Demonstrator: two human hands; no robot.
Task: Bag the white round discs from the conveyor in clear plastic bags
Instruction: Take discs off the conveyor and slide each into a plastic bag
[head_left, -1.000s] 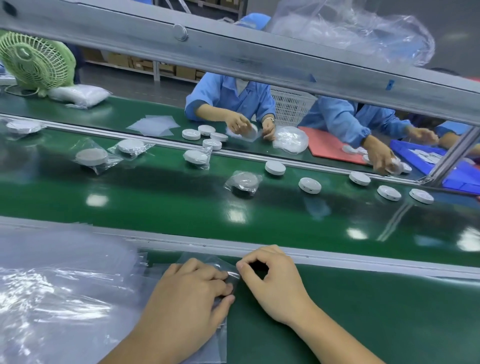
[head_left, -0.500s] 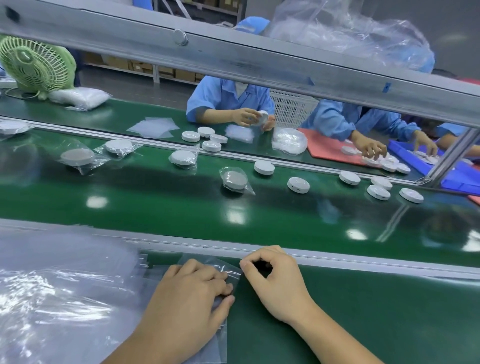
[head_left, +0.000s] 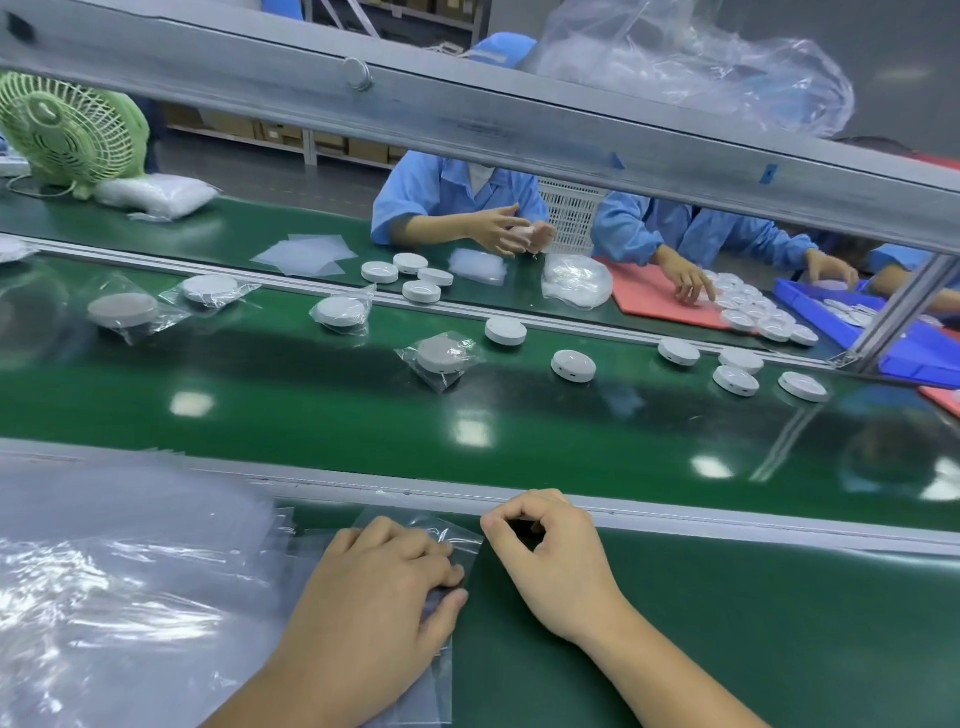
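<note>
Left hand (head_left: 374, 597) lies on a clear bag (head_left: 415, 525), fingers bent, thumb tucked at the bag's right edge, pinching the film. Right hand (head_left: 550, 566) is just beside it, thumb and forefinger curled into a ring at the bag's top right corner. It looks to pinch the edge, but the film is too clear to be sure. Nothing else is in either hand.

The bag lies flat on the near green shelf (head_left: 779, 623), no disc in it. Bag pile (head_left: 119, 571) is to the left, touching the bag.

Past the grey rail (head_left: 675, 514) runs the belt (head_left: 467, 415). Bare discs (head_left: 573, 365) sit on its far side toward the right, well apart from the hands. Bagged discs (head_left: 440, 355) are on the middle and left of the belt.

On the far side, workers (head_left: 452, 192) in blue handle more discs over a red mat (head_left: 654, 301) and a blue tray (head_left: 914, 353). Green fan (head_left: 67, 130) is far left. A metal beam (head_left: 519, 119) crosses overhead.
</note>
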